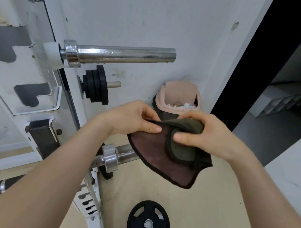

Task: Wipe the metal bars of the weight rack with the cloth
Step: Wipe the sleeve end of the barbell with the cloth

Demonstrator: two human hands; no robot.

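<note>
The cloth (154, 150) is held in mid-air between both hands, touching neither bar as far as can be told. It is two-toned: a brown face hangs open below the grip, and an olive-green face is folded over it on the right, with a dark stitched border running round the edge (the nap looks soft and short). The left hand (133, 118) pinches the upper edge between thumb and fingers. The right hand (207, 134) closes round the bunched olive fold, thumb pressed across it.

Just below and left of the grip, the lower bar (123, 154) with its shiny collar runs behind the hanging brown part. Well above the grip, the upper bar (125, 55) juts out from the white weight rack (47, 66), chrome with dull streaks. Between that bar and the left hand, small black plates (97, 84) sit on a peg. Behind the right hand stands a pink bin (178, 98). Far below the grip, a black weight plate (148, 221) lies flat on the floor.
</note>
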